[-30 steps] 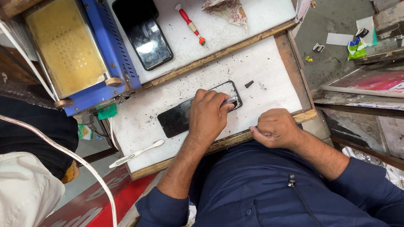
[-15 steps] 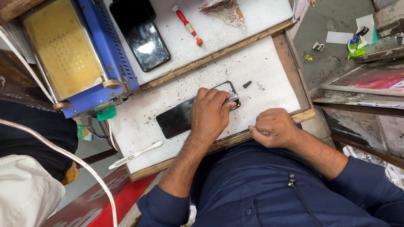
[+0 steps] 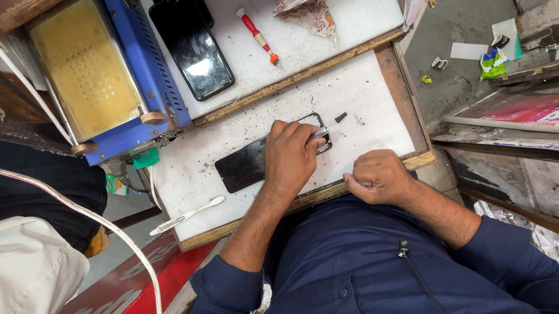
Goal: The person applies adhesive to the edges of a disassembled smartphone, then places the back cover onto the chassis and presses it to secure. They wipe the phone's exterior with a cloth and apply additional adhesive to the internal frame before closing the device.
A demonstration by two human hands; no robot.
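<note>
The black phone panel (image 3: 245,165) is lying flat on the white, grit-speckled work board (image 3: 369,94), and its near end is being covered and pressed by the left hand (image 3: 291,157). That hand is curled nearly closed around a slim metal tool (image 3: 319,133), whose tip is being held at the panel's thin frame edge just past the fingertips. The right hand (image 3: 378,177) is being rested as a closed fist on the board's wooden rim, beside the left hand and apart from the panel; whether anything is enclosed in it cannot be told.

A small dark chip (image 3: 340,117) is lying just beyond the tool tip, and a white toothbrush (image 3: 186,216) is lying near the left forearm. Further beyond the knuckles, a red-handled screwdriver (image 3: 257,36), a second dark phone (image 3: 191,46) and a blue-sided heating plate (image 3: 88,73) are sitting on the upper board.

Risk is judged to be coming from the tool: if too much force is being applied, the tip could slip across the glass, or the thin frame could be cracked. Since the panel is being steadied by one hand only, it could skid on the loose grit.
</note>
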